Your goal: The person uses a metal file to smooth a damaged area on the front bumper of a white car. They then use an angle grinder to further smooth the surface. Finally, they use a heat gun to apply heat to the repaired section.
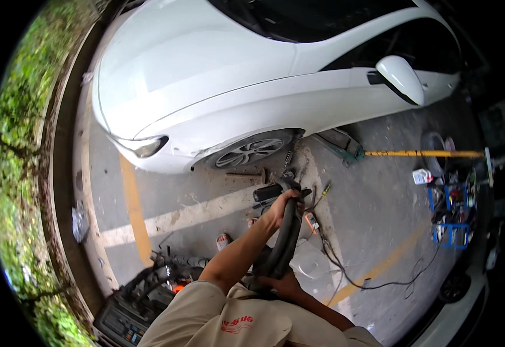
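A thick, dark, hose-like piece (288, 231) runs bent in front of my body. My left hand (286, 207) is wrapped round its upper part, arm stretched out. Closer to my chest, my right hand (283, 285) grips its lower end, the fingers partly hidden. Beyond my left hand lie a black cylindrical part (267, 192) and a coil spring strut (288, 157) by the car's front wheel (250, 152). An orange-and-white handheld device (311, 221) rests on the floor to the right of the hose-like piece.
A white car (206, 87) stands ahead. A green floor jack (348, 151) with a yellow handle (420, 154) reaches beside it. Blue tool racks (452, 234) and a white bottle (421, 176) are at right. A black cable (374, 284) crosses the floor. Dark car parts (131, 309) lie lower left.
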Motion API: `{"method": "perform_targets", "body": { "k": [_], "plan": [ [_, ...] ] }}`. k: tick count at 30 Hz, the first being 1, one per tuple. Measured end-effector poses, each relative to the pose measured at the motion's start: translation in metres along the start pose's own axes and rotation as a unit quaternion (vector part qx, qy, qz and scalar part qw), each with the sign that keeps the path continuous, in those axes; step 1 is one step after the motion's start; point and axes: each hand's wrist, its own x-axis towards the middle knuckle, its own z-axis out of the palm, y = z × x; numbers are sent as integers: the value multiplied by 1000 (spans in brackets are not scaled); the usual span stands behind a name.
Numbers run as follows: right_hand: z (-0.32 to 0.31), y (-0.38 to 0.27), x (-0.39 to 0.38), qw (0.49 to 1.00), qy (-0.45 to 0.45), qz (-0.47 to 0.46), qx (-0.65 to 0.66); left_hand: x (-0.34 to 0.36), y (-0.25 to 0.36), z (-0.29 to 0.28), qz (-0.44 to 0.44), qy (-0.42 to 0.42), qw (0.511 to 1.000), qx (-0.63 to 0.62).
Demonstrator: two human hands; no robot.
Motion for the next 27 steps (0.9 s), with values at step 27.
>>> {"method": "perform_targets", "body": {
  "k": [27],
  "plan": [
    [1, -59, -111, 788, 395, -447, -156, -252, -115, 126, 324, -190, 418, 827]
  ]
}}
